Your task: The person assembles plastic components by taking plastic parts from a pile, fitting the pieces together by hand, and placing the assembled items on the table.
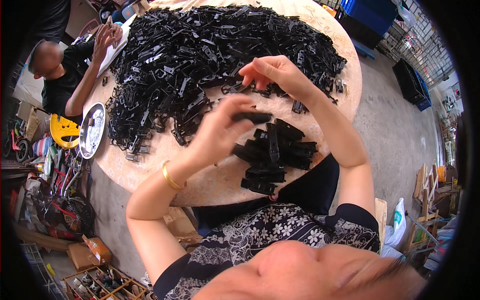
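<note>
A large heap of black plastic parts (220,45) covers the far side of the round table. My left hand (225,122), blurred by motion, grips one dark elongated black plastic part (254,117) between thumb and fingers. My right hand (277,75) hovers over the heap's near edge, its fingers bent and apart, with nothing visible in them. Close to me, below both hands, lies a smaller stack of black parts (280,150), some laid across others. Their exact kind is too small and dark to make out.
The round table (145,172) has a pale patterned cover. At the left, another person (65,80) sits with both hands raised, near a metal tray (94,130) and a yellow stool (64,131). Black and blue crates (412,85) stand on the floor at the right.
</note>
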Demonstrator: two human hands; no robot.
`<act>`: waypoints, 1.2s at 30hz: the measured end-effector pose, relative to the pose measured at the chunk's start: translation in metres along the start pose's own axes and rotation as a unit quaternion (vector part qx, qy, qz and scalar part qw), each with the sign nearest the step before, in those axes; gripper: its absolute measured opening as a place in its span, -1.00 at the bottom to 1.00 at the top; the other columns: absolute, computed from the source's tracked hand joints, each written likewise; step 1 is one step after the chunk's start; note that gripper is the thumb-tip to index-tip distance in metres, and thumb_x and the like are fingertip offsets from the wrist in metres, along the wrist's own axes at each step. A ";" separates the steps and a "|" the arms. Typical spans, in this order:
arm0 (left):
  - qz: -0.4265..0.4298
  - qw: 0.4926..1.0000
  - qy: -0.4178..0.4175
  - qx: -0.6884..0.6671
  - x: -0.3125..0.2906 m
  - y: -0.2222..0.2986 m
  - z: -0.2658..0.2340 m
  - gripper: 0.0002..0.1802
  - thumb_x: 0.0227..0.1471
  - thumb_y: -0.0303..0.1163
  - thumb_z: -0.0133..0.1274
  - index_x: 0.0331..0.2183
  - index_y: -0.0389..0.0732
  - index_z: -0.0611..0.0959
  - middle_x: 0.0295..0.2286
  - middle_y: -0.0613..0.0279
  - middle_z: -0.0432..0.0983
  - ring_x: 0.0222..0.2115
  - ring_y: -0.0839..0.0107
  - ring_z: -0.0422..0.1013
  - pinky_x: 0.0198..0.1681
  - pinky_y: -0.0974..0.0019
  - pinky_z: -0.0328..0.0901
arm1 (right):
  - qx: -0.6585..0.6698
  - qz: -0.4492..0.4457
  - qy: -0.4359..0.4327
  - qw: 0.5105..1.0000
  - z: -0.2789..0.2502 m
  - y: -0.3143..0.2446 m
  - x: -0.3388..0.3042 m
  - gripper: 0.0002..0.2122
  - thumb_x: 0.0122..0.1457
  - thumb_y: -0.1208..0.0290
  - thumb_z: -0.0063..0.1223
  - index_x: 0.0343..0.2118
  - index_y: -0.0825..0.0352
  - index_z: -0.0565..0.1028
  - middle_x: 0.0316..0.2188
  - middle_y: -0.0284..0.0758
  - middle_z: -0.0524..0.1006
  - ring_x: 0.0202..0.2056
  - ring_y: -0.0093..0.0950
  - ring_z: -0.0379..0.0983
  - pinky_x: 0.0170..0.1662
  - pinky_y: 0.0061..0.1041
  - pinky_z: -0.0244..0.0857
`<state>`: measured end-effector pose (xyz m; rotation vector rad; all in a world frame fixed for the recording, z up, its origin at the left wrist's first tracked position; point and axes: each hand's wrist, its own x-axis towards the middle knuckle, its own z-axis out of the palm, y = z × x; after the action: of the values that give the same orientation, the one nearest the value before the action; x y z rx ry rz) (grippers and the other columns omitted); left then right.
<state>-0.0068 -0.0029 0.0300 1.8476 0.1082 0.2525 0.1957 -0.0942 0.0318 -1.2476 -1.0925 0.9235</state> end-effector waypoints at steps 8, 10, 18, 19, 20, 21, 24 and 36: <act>0.209 0.949 -0.141 0.189 -0.001 0.010 -0.006 -0.68 -0.08 -0.44 0.11 -0.20 -0.24 0.54 -0.21 0.11 0.47 -0.23 0.23 0.42 -0.14 0.30 0.29 | -0.475 -0.281 -0.040 0.833 0.039 0.040 0.008 -0.86 -0.10 0.33 0.13 -0.45 0.22 0.57 -0.38 -0.42 0.49 -0.33 -0.40 0.36 -0.25 -0.46 0.32; 0.158 0.972 -0.064 0.164 0.005 0.010 -0.014 -0.82 -0.06 -0.47 0.09 -0.33 -0.27 0.60 -0.38 0.17 0.54 -0.37 0.34 0.46 -0.27 0.35 0.34 | -0.505 -0.267 -0.060 0.819 0.037 0.037 0.007 -0.86 -0.11 0.33 0.14 -0.45 0.21 0.57 -0.39 -0.42 0.49 -0.33 -0.39 0.36 -0.25 -0.46 0.32; 0.236 0.787 0.149 0.551 0.078 -0.021 -0.088 -0.65 -0.18 -0.59 0.07 -0.22 -0.25 0.55 -0.30 0.11 0.48 -0.25 0.16 0.37 -0.16 0.28 0.30 | -0.353 -0.190 -0.126 0.907 0.032 0.024 -0.003 -0.89 -0.13 0.42 0.19 -0.49 0.28 0.56 -0.52 -0.31 0.50 -0.49 -0.39 0.43 -0.38 -0.47 0.32; 0.182 0.795 0.099 0.570 0.086 -0.023 -0.091 -0.61 -0.20 -0.59 0.08 -0.20 -0.25 0.52 -0.30 0.10 0.47 -0.24 0.14 0.36 -0.13 0.25 0.28 | -0.318 -0.151 -0.144 0.925 0.030 0.021 -0.004 -0.88 -0.12 0.48 0.21 -0.47 0.31 0.55 -0.53 -0.30 0.50 -0.53 -0.44 0.42 -0.44 -0.52 0.31; 0.125 0.799 0.050 0.586 0.090 -0.026 -0.093 -0.56 -0.23 -0.59 0.09 -0.17 -0.26 0.50 -0.31 0.09 0.47 -0.23 0.12 0.34 -0.10 0.23 0.26 | -0.314 -0.155 -0.118 0.929 0.027 0.018 -0.005 -0.89 -0.10 0.48 0.21 -0.46 0.32 0.55 -0.54 -0.30 0.50 -0.54 -0.47 0.42 -0.46 -0.54 0.30; 0.128 0.799 0.047 0.585 0.093 -0.028 -0.092 -0.56 -0.23 -0.59 0.09 -0.17 -0.26 0.50 -0.31 0.09 0.47 -0.23 0.12 0.34 -0.10 0.23 0.26 | -0.310 -0.159 -0.091 0.933 0.023 0.016 -0.006 -0.89 -0.08 0.47 0.21 -0.46 0.33 0.55 -0.55 -0.30 0.50 -0.55 -0.51 0.42 -0.48 -0.56 0.28; 0.147 0.778 0.054 0.609 0.094 -0.032 -0.089 -0.60 -0.23 -0.61 0.03 -0.21 -0.25 0.50 -0.40 0.06 0.45 -0.33 0.13 0.36 -0.22 0.22 0.30 | -0.364 -0.266 0.069 0.890 -0.006 0.000 -0.005 -0.92 -0.05 0.50 0.19 -0.48 0.38 0.56 -0.56 -0.32 0.53 -0.55 -0.57 0.42 -0.48 -0.63 0.28; -0.041 0.969 0.200 -0.139 0.051 -0.022 -0.062 -0.70 -0.03 -0.52 0.06 -0.20 -0.36 0.45 -0.37 0.17 0.48 -0.37 0.46 0.46 -0.24 0.49 0.36 | -0.567 0.019 0.007 0.823 -0.039 -0.019 -0.028 -0.82 -0.16 0.36 0.21 -0.44 0.27 0.57 -0.43 -0.30 0.55 -0.31 -0.35 0.48 -0.24 -0.45 0.34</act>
<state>0.0295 0.0714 0.0310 1.4895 0.4071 0.5534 0.2252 -0.1333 0.0471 -2.2196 -1.6899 0.1926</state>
